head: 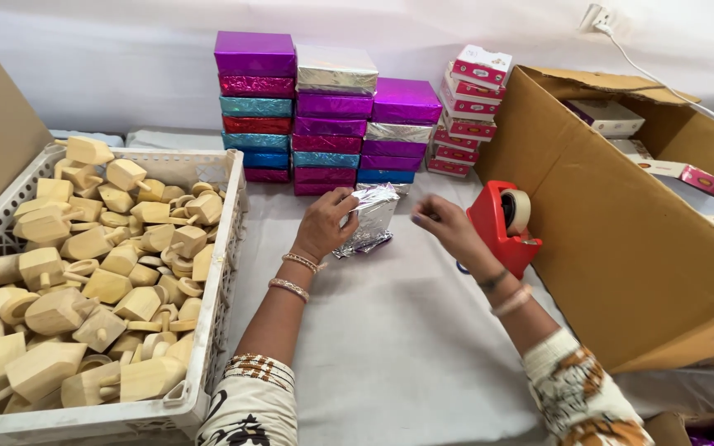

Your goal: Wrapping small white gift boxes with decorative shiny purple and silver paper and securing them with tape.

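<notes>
My left hand (324, 225) presses on a small box wrapped in shiny silver foil (370, 216) that lies on the white cloth. A purple edge shows under the foil at its lower end. My right hand (444, 225) hovers just right of the box, fingers pinched together, seemingly on a bit of clear tape that I cannot make out. A red tape dispenser (502, 227) with a roll of clear tape stands right beside my right wrist.
Stacks of foil-wrapped boxes (328, 116) in purple, silver, red and blue line the back. Small pink-and-white cartons (466, 107) are piled next to them. A white plastic crate (216, 272) of wooden pieces sits left. An open cardboard box (613, 215) stands right.
</notes>
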